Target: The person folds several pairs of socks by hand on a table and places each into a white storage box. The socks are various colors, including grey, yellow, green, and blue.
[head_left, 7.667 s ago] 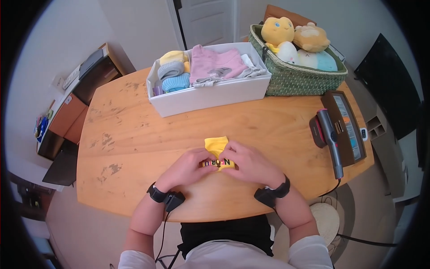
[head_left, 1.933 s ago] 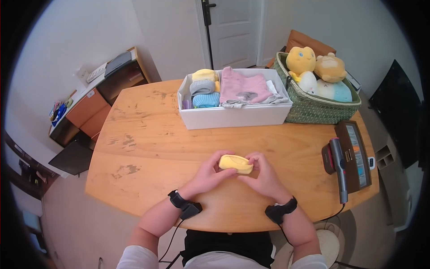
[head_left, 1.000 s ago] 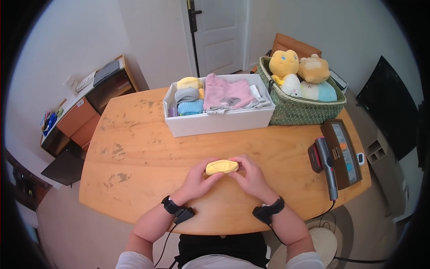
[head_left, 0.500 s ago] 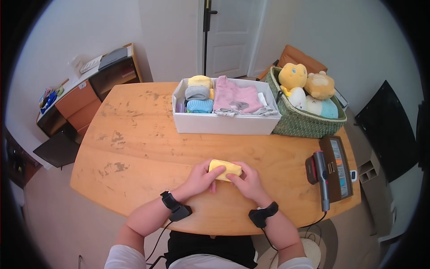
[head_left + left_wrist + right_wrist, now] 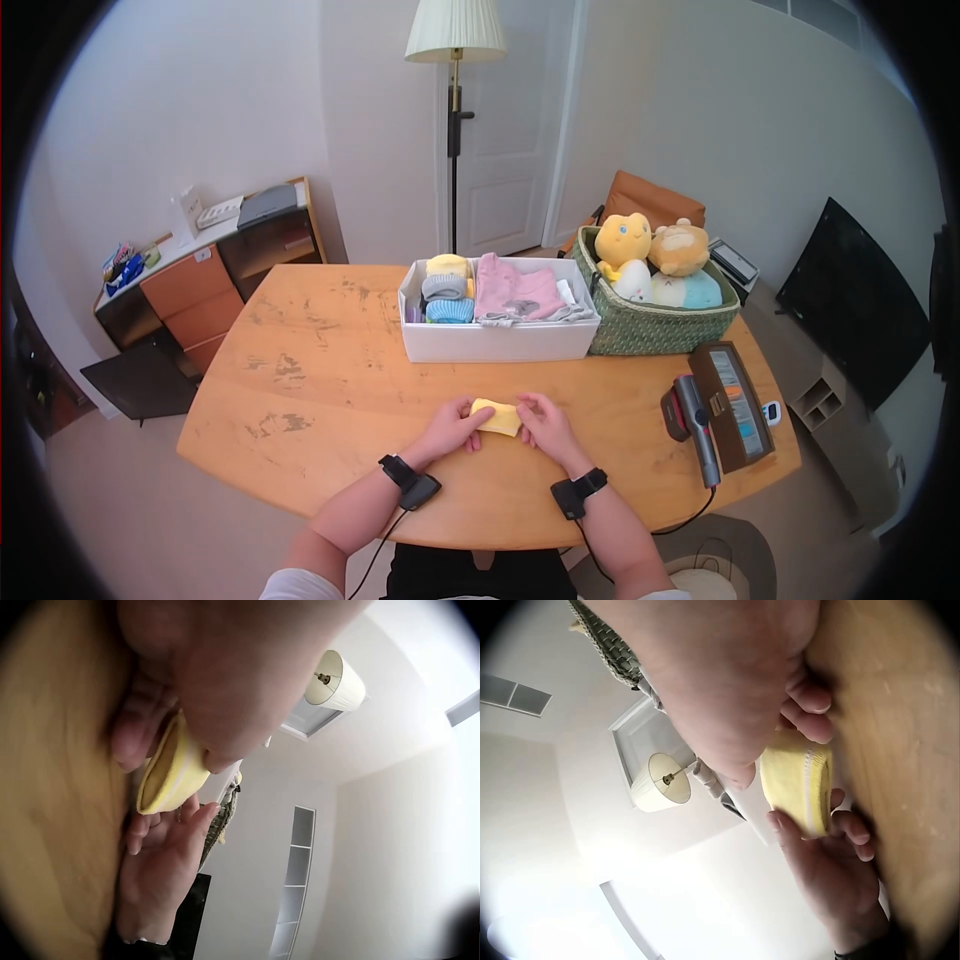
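A pale yellow sock [image 5: 497, 418], rolled into a compact bundle, is held low over the wooden table in front of the person. The left hand [image 5: 455, 428] pinches its left end, thumb on top and fingers beneath. At the other end, the right hand [image 5: 548, 430] has its thumb and fingertips right at the edge, loosely bent. From the left wrist, the bundle [image 5: 176, 776] shows an open fold facing the camera, and the right hand [image 5: 161, 870] appears relaxed past its end. The right wrist view shows a stitched seam along the sock [image 5: 795, 780].
A white box [image 5: 500, 345] of folded clothes and rolled bundles stands at the table's back. Beside it sits a green woven basket [image 5: 660, 335] of plush toys. A corded grey-and-black styling tool [image 5: 700, 430] and brown case [image 5: 730, 405] lie at right. A floor lamp [image 5: 455, 35] stands behind.
Earlier, the yellow cloth lay partly unfolded with lettering showing; now it is a plain rolled bundle. The right thumb has moved off its top to the right end. The head view has tilted up.
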